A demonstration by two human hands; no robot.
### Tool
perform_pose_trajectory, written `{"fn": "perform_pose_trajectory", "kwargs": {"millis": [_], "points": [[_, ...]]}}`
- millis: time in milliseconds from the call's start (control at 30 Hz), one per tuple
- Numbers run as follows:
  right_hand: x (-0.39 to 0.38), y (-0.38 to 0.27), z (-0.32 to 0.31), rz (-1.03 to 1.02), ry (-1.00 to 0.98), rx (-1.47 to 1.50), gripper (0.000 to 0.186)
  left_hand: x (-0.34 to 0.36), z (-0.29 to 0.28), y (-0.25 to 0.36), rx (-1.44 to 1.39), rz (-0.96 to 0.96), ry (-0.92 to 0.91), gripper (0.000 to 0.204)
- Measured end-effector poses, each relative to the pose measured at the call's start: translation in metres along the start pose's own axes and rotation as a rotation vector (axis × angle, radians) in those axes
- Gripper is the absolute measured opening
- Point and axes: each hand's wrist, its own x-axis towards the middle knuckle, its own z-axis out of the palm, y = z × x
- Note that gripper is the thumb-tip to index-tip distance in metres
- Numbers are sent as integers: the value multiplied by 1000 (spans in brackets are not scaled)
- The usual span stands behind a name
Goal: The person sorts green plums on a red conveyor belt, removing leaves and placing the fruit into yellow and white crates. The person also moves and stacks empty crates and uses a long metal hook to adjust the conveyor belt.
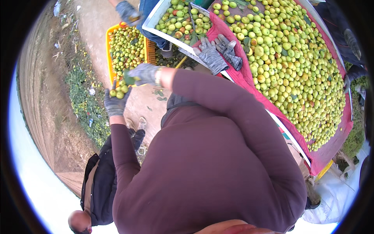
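- Left hand (113, 104), near 9 o'clock in view, cups several green fruits (120, 94); a level palm should stop rolling.
- Right hand (145, 74), at its 1 o'clock, is blurred: cannot tell whether it grips the green leaf (129, 79).
- Any release over the yellow crate (150, 51), 12 o'clock from there, is gentlest low.

Bare ground (91, 43) lies clear left of the yellow crate (150, 51); a jeans-clad leg (148, 12) and white tray (171, 41) crowd its right.
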Motion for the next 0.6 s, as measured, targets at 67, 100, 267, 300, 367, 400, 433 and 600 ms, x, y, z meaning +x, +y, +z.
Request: {"fn": "perform_pose_trajectory", "kwargs": {"millis": [67, 100, 267, 300, 367, 400, 433, 600], "points": [[28, -1, 11, 343, -39, 38, 43, 29, -25, 22, 79, 109, 158, 57], [22, 3, 11, 446, 182, 134, 41, 44, -36, 32, 103, 87, 247, 54], [-147, 31, -39, 158, 724, 189, 22, 98, -44, 14, 402, -4, 331, 40], [-196, 28, -51, 294, 759, 76, 24, 100, -29, -3, 461, 18, 215, 39], [-296, 15, -81, 442, 923, 31, 16, 98, 23, -51, 652, 108, 97, 35], [-332, 13, -93, 649, 1035, -131, 16, 93, 58, -85, 785, 163, 115, 33], [-375, 3, -100, 736, 1134, -248, 18, 78, 91, -125, 1158, 501, -134, 27], [-525, 9, -114, 1264, 801, -840, 72, -8, 247, -320, 1463, 1136, -1006, 27]]}}
